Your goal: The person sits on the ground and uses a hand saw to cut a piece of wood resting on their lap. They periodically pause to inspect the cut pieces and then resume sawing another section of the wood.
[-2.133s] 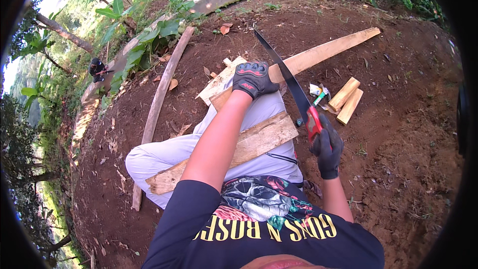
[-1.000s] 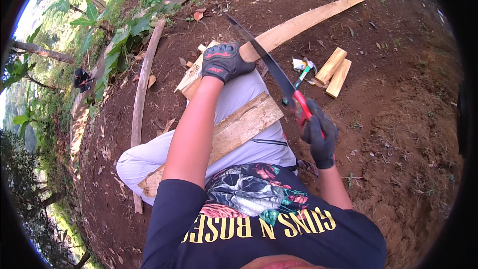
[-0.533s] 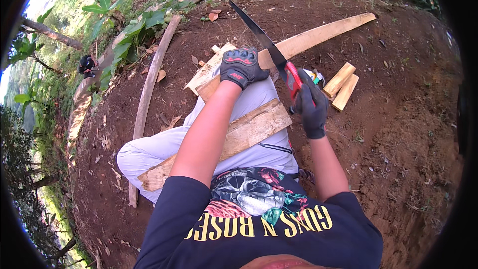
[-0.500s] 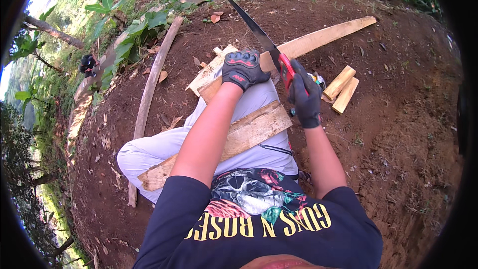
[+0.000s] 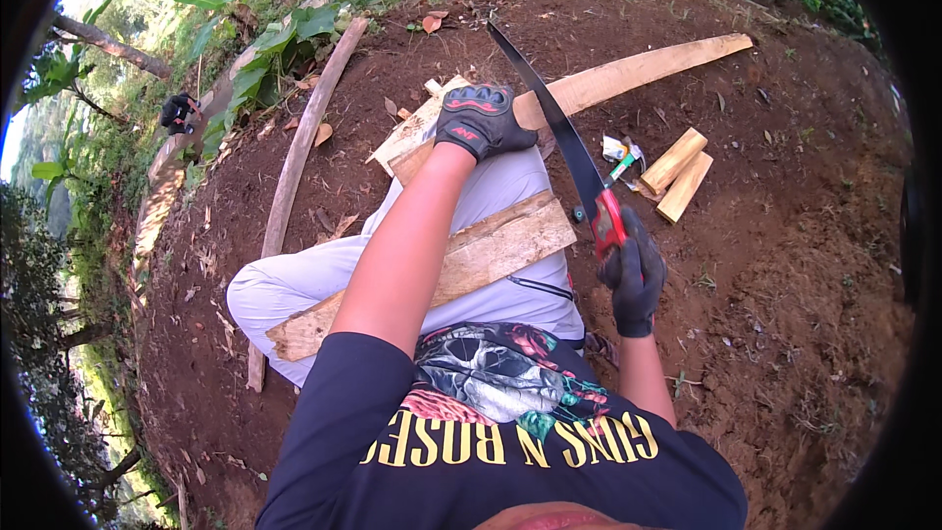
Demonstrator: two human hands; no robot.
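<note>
My right hand (image 5: pixel 636 273), in a black glove, is closed round the red handle of a hand saw (image 5: pixel 555 121). The dark blade slants up and to the left, crossing a long pale plank (image 5: pixel 638 76). My gloved left hand (image 5: pixel 483 122) is wrapped over that plank just left of the blade, pressing it by my knee. Beneath the left hand, more pale wood (image 5: pixel 412 140) shows in part. Another rough board (image 5: pixel 500 251) lies across my lap, partly hidden by my left forearm.
Two short wood blocks (image 5: pixel 673 161) lie on the soil to the right, beside a hammer (image 5: pixel 623 165) with a green part. A long weathered pole (image 5: pixel 309 142) rests at the left. Farther left, another person (image 5: pixel 178 113) is near a low curb and plants.
My right hand has drawn the saw back toward me and slightly right, so more of the blade lies near my side of the plank. The left hand stays on the plank.
</note>
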